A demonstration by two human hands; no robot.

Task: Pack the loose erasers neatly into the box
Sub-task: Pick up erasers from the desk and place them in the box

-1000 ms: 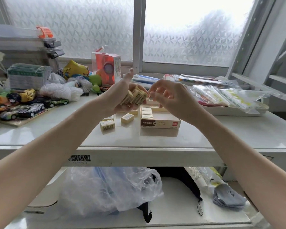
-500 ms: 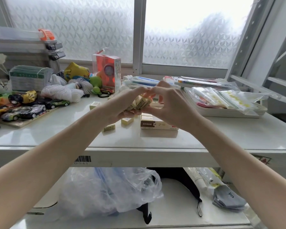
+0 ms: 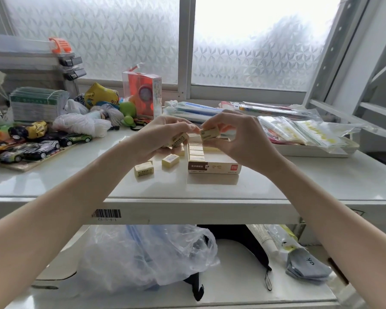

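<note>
The open eraser box (image 3: 214, 168) lies on the white table (image 3: 299, 181), with a row of cream erasers (image 3: 196, 150) packed along its left side. Above the box, my right hand (image 3: 239, 139) pinches one wrapped eraser (image 3: 210, 133) between thumb and fingers. My left hand (image 3: 163, 137) is curled round a few more erasers (image 3: 179, 139), its fingertips close to my right hand's. Two loose erasers lie on the table left of the box: one (image 3: 144, 169) nearer me and one (image 3: 170, 160) behind it. Others are partly hidden under my left hand.
Toy cars on a board (image 3: 31, 148) and bagged toys crowd the left of the table. A red toy box (image 3: 143, 94) stands at the back by the window. A tray of plastic-wrapped stationery (image 3: 310, 139) fills the right. A lower shelf holds a plastic bag (image 3: 147, 255).
My right hand has taken one eraser from the bunch in my left hand and holds it apart. Both hands have dropped slightly toward the box.
</note>
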